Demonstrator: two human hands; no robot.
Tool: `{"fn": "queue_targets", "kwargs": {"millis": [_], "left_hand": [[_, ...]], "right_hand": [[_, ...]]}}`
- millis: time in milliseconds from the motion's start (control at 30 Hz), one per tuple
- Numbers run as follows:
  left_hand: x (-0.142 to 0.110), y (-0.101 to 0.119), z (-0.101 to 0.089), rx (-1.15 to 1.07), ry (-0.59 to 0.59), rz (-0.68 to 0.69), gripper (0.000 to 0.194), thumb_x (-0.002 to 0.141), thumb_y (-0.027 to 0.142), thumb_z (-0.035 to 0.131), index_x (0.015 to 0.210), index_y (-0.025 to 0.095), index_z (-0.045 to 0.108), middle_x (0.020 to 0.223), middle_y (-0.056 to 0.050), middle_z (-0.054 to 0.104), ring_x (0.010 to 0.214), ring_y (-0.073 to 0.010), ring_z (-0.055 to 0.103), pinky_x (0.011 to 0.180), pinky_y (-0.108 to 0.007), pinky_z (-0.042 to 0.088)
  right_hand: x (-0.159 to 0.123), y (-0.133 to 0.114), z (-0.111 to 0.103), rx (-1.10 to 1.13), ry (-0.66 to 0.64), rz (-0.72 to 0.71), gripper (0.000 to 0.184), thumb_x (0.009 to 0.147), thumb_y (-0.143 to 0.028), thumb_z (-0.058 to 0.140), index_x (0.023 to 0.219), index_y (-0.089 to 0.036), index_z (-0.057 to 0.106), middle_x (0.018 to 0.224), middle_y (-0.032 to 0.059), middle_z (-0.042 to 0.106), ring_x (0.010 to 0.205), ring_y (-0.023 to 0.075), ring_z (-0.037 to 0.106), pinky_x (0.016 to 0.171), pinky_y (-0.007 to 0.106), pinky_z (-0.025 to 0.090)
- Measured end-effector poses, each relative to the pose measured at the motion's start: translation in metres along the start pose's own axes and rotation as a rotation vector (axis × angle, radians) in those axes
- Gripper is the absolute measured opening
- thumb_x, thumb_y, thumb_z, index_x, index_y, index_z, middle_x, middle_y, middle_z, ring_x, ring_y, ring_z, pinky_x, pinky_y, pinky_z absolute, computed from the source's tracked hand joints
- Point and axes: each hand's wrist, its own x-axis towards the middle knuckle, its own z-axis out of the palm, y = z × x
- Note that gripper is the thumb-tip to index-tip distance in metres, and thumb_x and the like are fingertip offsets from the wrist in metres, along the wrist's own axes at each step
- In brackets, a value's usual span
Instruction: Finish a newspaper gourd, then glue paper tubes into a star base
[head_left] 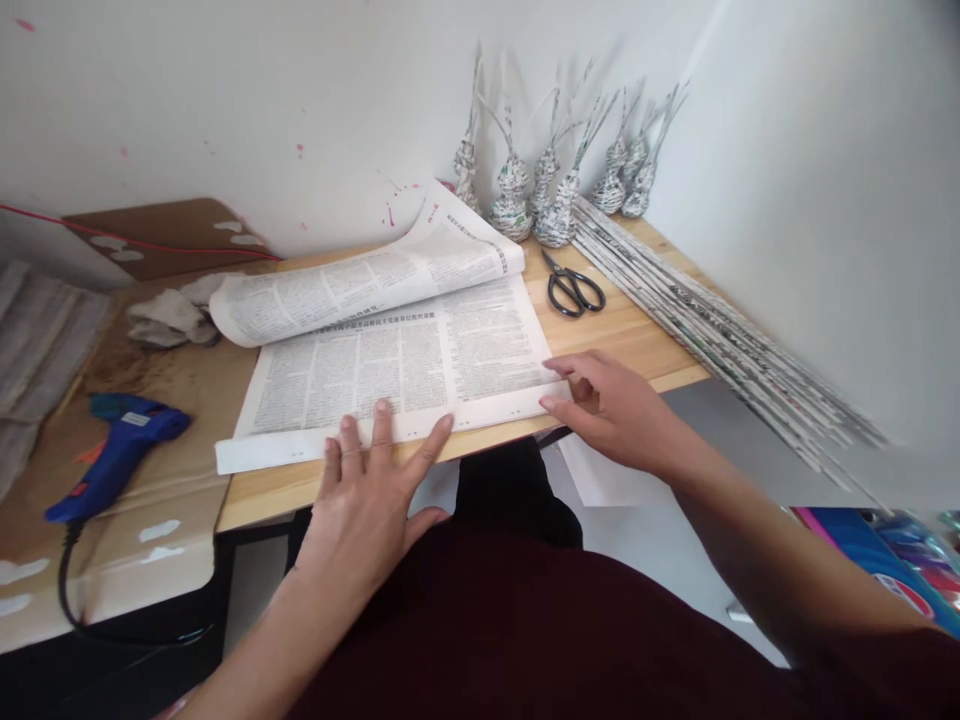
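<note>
A printed newspaper [360, 375] lies on the wooden table, its near edge folded over into a narrow white strip [277, 452]. The far part of the sheet curls up and back over itself. My left hand [367, 490] is open, its spread fingertips resting on the folded strip left of centre. At the strip's right end, my right hand [611, 410] touches the paper with thumb and forefinger apart; its other fingers are partly hidden. Black-handled scissors [574, 290] lie beyond my right hand, close to the newspaper's right side.
A blue glue gun [116, 450] rests on brown cardboard [180, 500] at left, beside a crumpled cloth [176, 312]. Several woven paper gourd shapes [514, 195] stand against the wall. Thin rolled-paper sticks [712, 325] lie at right, overhanging the table edge.
</note>
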Motion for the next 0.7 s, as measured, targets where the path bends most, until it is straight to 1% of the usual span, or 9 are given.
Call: {"fn": "queue_targets", "kwargs": {"millis": [67, 133, 200, 333, 400, 467, 567, 700], "left_hand": [[0.0, 0.0, 0.0, -0.001, 0.007, 0.002, 0.104, 0.077, 0.049, 0.077, 0.157, 0.041, 0.012, 0.166, -0.018, 0.012, 0.142, -0.0561, 0.023, 0.107, -0.07, 0.036], [0.0, 0.001, 0.001, -0.004, 0.002, -0.001, 0.105, 0.077, 0.049, 0.077, 0.158, 0.04, 0.011, 0.166, -0.019, 0.013, 0.142, -0.056, 0.023, 0.107, -0.07, 0.035], [0.0, 0.001, 0.002, -0.007, -0.016, -0.012, 0.106, 0.077, 0.05, 0.076, 0.159, 0.036, 0.009, 0.165, -0.02, 0.013, 0.143, -0.0551, 0.023, 0.108, -0.07, 0.034], [-0.001, 0.002, 0.005, 0.002, -0.041, -0.047, 0.108, 0.081, 0.052, 0.071, 0.16, 0.019, 0.005, 0.163, -0.025, 0.015, 0.145, -0.0529, 0.018, 0.112, -0.068, 0.03], [-0.001, 0.003, 0.006, 0.017, -0.042, -0.068, 0.108, 0.082, 0.051, 0.07, 0.16, 0.013, 0.006, 0.163, -0.026, 0.016, 0.146, -0.0522, 0.015, 0.114, -0.067, 0.028], [-0.001, 0.005, 0.006, 0.029, -0.041, -0.081, 0.108, 0.081, 0.05, 0.072, 0.159, 0.009, 0.01, 0.162, -0.026, 0.016, 0.146, -0.0527, 0.012, 0.116, -0.066, 0.025], [-0.001, 0.006, 0.005, 0.037, -0.042, -0.076, 0.108, 0.08, 0.051, 0.073, 0.159, 0.009, 0.013, 0.162, -0.027, 0.017, 0.146, -0.0538, 0.012, 0.116, -0.066, 0.025], [-0.001, 0.007, 0.003, 0.054, -0.05, -0.068, 0.106, 0.082, 0.053, 0.07, 0.16, 0.017, 0.009, 0.163, -0.026, 0.017, 0.146, -0.0528, 0.015, 0.114, -0.066, 0.026]], "right_hand": [[0.012, -0.005, -0.002, -0.121, -0.05, -0.075, 0.033, 0.091, -0.046, 0.057, 0.102, -0.018, 0.069, 0.093, 0.0084, 0.067, 0.089, 0.0235, 0.058, 0.08, 0.036, 0.044], [0.023, -0.014, -0.001, -0.199, -0.112, -0.139, 0.033, 0.091, -0.047, 0.055, 0.089, -0.017, 0.068, 0.088, 0.0086, 0.067, 0.09, 0.0242, 0.057, 0.08, 0.035, 0.04], [0.032, -0.025, 0.003, -0.242, -0.177, -0.182, 0.034, 0.093, -0.047, 0.052, 0.084, -0.017, 0.066, 0.084, 0.008, 0.067, 0.084, 0.0223, 0.056, 0.075, 0.033, 0.037], [0.046, -0.053, 0.017, -0.298, -0.283, -0.26, 0.038, 0.097, -0.041, 0.044, 0.073, -0.017, 0.062, 0.075, 0.0067, 0.066, 0.072, 0.0182, 0.054, 0.064, 0.031, 0.029], [0.051, -0.067, 0.025, -0.318, -0.316, -0.289, 0.039, 0.097, -0.041, 0.043, 0.07, -0.017, 0.06, 0.073, 0.007, 0.065, 0.068, 0.0178, 0.052, 0.06, 0.032, 0.026], [0.056, -0.078, 0.033, -0.316, -0.343, -0.3, 0.039, 0.095, -0.042, 0.046, 0.069, -0.017, 0.06, 0.071, 0.0071, 0.064, 0.066, 0.0175, 0.051, 0.058, 0.032, 0.023], [0.062, -0.087, 0.04, -0.269, -0.366, -0.28, 0.037, 0.092, -0.045, 0.051, 0.069, -0.017, 0.06, 0.067, 0.0056, 0.062, 0.06, 0.0156, 0.047, 0.055, 0.031, 0.023], [0.072, -0.09, 0.041, -0.177, -0.464, -0.218, 0.041, 0.088, -0.052, 0.054, 0.067, -0.018, 0.062, 0.06, 0.0027, 0.059, 0.055, 0.0134, 0.045, 0.054, 0.03, 0.025]]}}
